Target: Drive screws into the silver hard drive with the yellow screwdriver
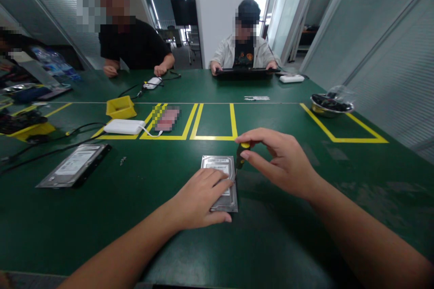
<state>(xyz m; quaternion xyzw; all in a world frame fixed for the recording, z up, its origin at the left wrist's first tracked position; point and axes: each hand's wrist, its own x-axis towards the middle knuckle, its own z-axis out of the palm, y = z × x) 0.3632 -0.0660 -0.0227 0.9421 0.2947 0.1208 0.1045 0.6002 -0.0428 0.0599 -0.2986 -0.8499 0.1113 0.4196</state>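
Left hand (200, 199) flat on drive (227, 203), fingers spread, right hand (288, 162) clamped by thumb and fingertips on screwdriver (240, 161), near-upright at drive's right edge, drive on green table (135, 221), second drive (74, 162) well left.

Hard drive (231, 199) on table (217, 255); second drive (73, 165) left, bowl (329, 111) behind right.

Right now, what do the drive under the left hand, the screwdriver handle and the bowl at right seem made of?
Drive: apparently metal, satin, from its grey sheen. Screwdriver handle: probably plastic, from its dark-and-yellow colouring; finish unclear. Bowl: likely polished metal, from its bright, reflective rim.
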